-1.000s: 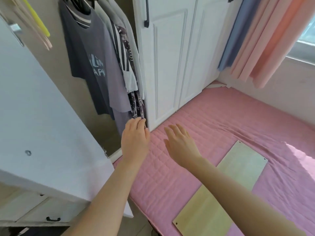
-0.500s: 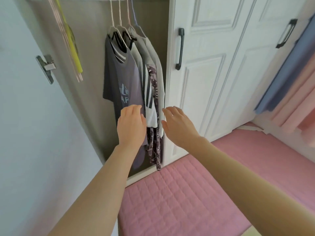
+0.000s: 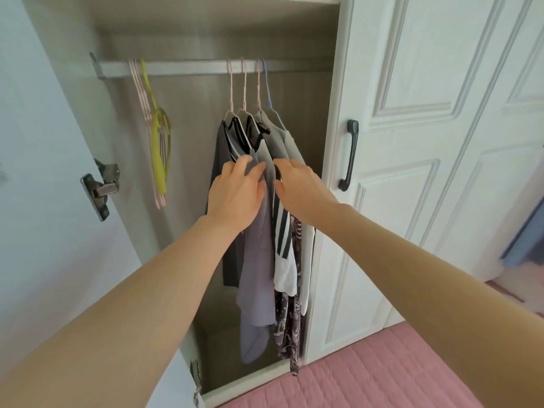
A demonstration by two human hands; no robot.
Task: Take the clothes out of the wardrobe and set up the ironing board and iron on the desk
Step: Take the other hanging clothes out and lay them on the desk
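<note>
Several garments hang on thin hangers from the wardrobe rail (image 3: 191,67): a dark grey shirt (image 3: 223,160), a lilac-grey shirt (image 3: 256,275), a black-and-white striped top (image 3: 282,234), a dark patterned piece (image 3: 290,322) and a light grey one (image 3: 291,148). My left hand (image 3: 235,195) touches the lilac-grey shirt just below its shoulder, fingers reaching forward into the fabric. My right hand (image 3: 303,189) touches the striped and light grey tops beside it, fingertips slipped between the garments. Neither hand visibly closes around anything. No ironing board or iron is in view.
Empty pink and yellow hangers (image 3: 156,136) hang at the rail's left end. The open wardrobe door (image 3: 44,201) with its hinge (image 3: 101,187) stands to the left. A closed white door with a black handle (image 3: 348,156) is on the right. A pink quilted bed (image 3: 382,375) lies below.
My view has lifted from the bed to the wardrobe's rail. Both hands rose from below the clothes' hems up to shoulder height on the hanging garments and now touch them.
</note>
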